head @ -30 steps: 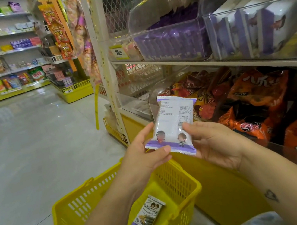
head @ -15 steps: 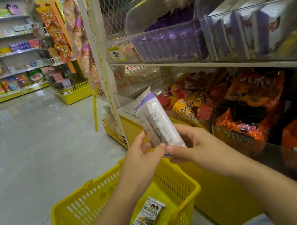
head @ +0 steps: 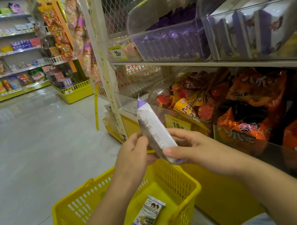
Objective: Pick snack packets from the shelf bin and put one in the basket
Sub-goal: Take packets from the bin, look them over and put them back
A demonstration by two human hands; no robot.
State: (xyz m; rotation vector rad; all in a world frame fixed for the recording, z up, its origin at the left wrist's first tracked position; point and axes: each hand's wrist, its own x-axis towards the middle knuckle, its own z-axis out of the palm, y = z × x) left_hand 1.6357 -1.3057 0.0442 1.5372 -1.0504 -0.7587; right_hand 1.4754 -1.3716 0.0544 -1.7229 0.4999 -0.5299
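Nearest, the yellow basket (head: 75,208) sits low beside the shelf base, with one snack packet (head: 148,215) already lying flat inside. Above its far rim the left hand (head: 131,155) and the right hand (head: 195,147) both pinch the lower end of a white-and-purple packet (head: 153,129), which stands upright and edge-on. Each hand grips it by the fingertips only. Held that lightly over the rim, it could slip and drop outside the basket, between it and the shelf. Farther up, a clear shelf bin (head: 260,31) holds similar packets.
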